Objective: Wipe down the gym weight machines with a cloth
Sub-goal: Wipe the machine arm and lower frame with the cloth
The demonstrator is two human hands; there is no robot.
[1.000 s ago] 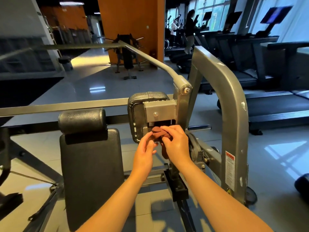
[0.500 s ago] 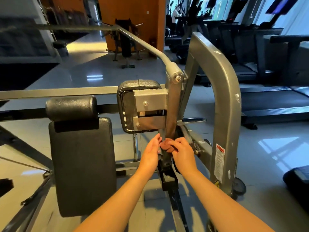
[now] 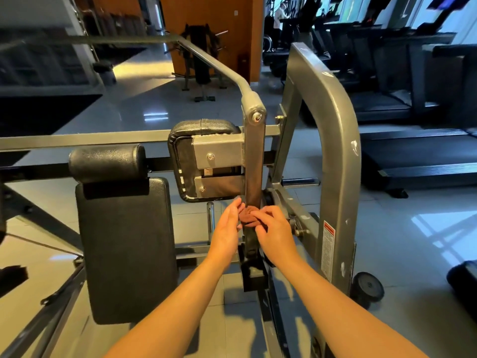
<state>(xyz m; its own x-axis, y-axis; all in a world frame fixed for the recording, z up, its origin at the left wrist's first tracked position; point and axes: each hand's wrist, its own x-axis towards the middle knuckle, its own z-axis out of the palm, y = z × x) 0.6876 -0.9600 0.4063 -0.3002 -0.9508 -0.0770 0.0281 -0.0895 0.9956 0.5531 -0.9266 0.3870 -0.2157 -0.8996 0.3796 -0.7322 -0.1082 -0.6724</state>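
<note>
A small brown cloth (image 3: 248,216) is wrapped around the grey upright post (image 3: 254,161) of the weight machine, just below the black arm pad (image 3: 182,161) and its metal bracket. My right hand (image 3: 273,229) covers the cloth from the right, fingers curled over it. From the left, my left hand (image 3: 228,224) presses the cloth's edge with nearly straight fingers. The back of the cloth is hidden behind the post.
A black seat back (image 3: 124,249) with a roll pad (image 3: 107,161) stands to the left. The curved grey frame (image 3: 333,140) with a warning label rises on the right. Treadmills (image 3: 413,151) line the far right; people stand far behind.
Both hands and the cloth slid down the post from the pad bracket to below it, then stayed at about that height. The view shifted slightly downward.
</note>
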